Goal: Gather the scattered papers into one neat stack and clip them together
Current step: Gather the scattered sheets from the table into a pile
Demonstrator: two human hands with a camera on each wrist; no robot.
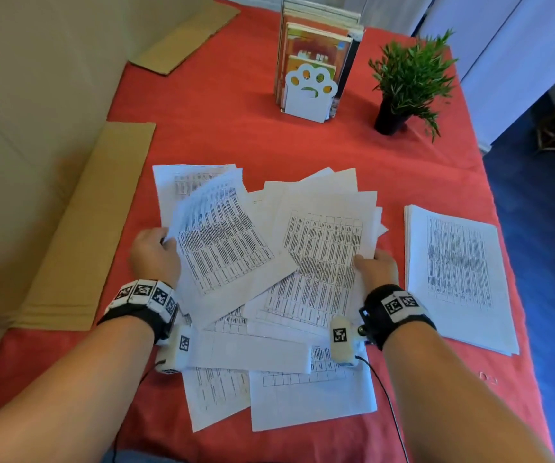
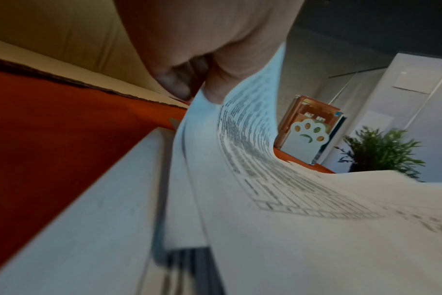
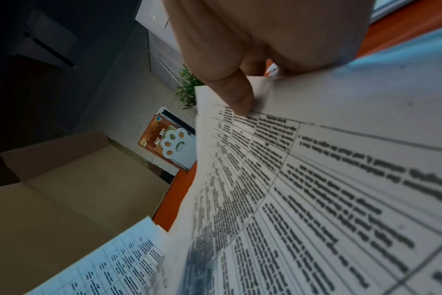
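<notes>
Several printed sheets lie scattered in an overlapping heap on the red tablecloth. My left hand pinches the left edge of a curling bundle of sheets, thumb on top, the paper bending upward. My right hand pinches the right edge of another group of sheets, its thumb pressed on the printed table. A separate neat stack of papers lies to the right. No clip is visible.
A bookend with a paw cutout holding books and a small potted plant stand at the back. Flat cardboard pieces lie along the table's left side. The table's right edge drops to blue floor.
</notes>
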